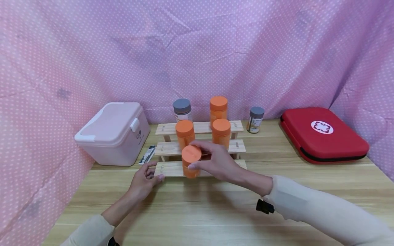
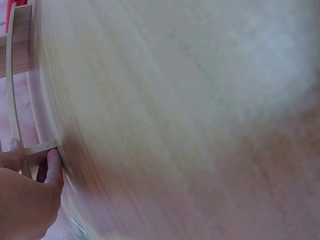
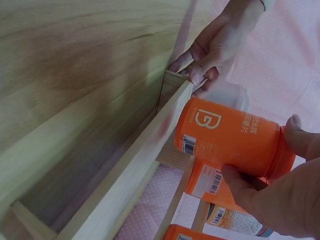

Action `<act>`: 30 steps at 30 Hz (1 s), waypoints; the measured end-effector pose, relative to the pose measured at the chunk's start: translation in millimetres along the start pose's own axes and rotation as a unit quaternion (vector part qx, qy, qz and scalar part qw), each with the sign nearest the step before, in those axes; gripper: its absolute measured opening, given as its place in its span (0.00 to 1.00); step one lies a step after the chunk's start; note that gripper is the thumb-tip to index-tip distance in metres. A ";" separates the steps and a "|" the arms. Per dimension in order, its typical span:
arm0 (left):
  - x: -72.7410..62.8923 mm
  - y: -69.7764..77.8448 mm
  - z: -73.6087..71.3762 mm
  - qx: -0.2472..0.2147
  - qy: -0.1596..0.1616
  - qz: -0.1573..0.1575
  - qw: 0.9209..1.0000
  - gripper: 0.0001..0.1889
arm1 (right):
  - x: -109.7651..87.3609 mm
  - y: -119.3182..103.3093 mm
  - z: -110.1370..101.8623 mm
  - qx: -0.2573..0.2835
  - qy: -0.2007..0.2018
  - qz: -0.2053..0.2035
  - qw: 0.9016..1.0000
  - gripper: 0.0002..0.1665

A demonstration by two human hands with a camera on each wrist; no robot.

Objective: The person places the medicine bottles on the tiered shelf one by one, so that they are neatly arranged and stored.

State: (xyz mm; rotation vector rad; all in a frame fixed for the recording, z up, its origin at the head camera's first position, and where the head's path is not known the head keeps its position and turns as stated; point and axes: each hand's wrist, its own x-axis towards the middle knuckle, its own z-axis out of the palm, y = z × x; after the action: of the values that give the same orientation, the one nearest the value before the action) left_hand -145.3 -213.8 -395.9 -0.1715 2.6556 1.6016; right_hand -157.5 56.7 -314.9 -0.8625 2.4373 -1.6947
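My right hand holds an orange supplement bottle between thumb and fingers, near its orange cap. In the right wrist view the bottle's base is right at the edge of the lowest step. My left hand grips the left end of that step on a three-step wooden rack; the left wrist view shows thumb and fingers around the rack's end. Two orange bottles stand on the middle step, left and right. On the top step are a grey-capped bottle and an orange one.
Left of the rack sits a pale pink lidded box, with a small printed packet beside it. Another grey-capped bottle stands right of the rack. A red zipped first-aid case lies far right. Pink dotted cloth hangs behind.
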 end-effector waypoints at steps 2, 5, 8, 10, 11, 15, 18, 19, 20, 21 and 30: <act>0.0 -0.3 0.0 -0.001 0.000 0.001 1.000 0.29 | 3.3 0.5 2.9 -0.009 0.008 0.004 1.000 0.33; 0.1 -0.6 0.0 -0.002 0.001 0.002 1.000 0.29 | 7.2 2.0 5.4 -0.028 0.016 0.008 0.999 0.33; 0.0 -0.5 0.0 -0.001 0.001 0.000 1.000 0.29 | 9.9 5.1 6.8 -0.038 0.020 0.017 0.999 0.32; -0.5 0.1 -0.4 -0.002 -0.002 0.002 1.000 0.29 | 11.1 6.5 7.5 -0.044 0.022 0.019 0.999 0.32; -0.5 0.2 -0.4 -0.001 -0.002 0.002 1.000 0.29 | 12.0 6.8 8.0 -0.044 0.021 0.021 0.999 0.32; -0.5 0.7 -0.9 -0.001 -0.001 0.004 1.000 0.29 | 15.3 6.3 9.3 -0.054 0.014 0.022 0.998 0.32; 0.6 0.6 -0.9 0.001 0.002 0.002 1.000 0.29 | 16.7 4.9 9.2 -0.056 0.008 0.019 0.998 0.31; 0.9 0.3 -1.0 0.002 0.002 0.002 1.000 0.29 | 16.9 4.7 9.1 -0.057 0.008 0.019 0.998 0.31; 0.9 0.4 -1.1 0.002 0.002 0.002 1.000 0.29 | 17.1 4.4 9.0 -0.056 0.006 0.018 0.998 0.31; 1.2 0.1 -1.2 0.001 0.002 0.002 1.000 0.29 | 17.2 4.3 8.9 -0.055 0.006 0.018 0.998 0.31; 0.2 0.5 -0.6 0.003 0.002 -0.007 1.000 0.30 | 12.4 6.0 8.2 -0.049 0.008 0.041 0.998 0.35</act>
State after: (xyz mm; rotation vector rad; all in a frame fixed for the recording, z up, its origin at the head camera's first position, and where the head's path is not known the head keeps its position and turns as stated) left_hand -145.6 -214.1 -395.1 -0.1922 2.6569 1.5902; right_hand -167.6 45.4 -320.1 -0.7501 2.5478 -1.5739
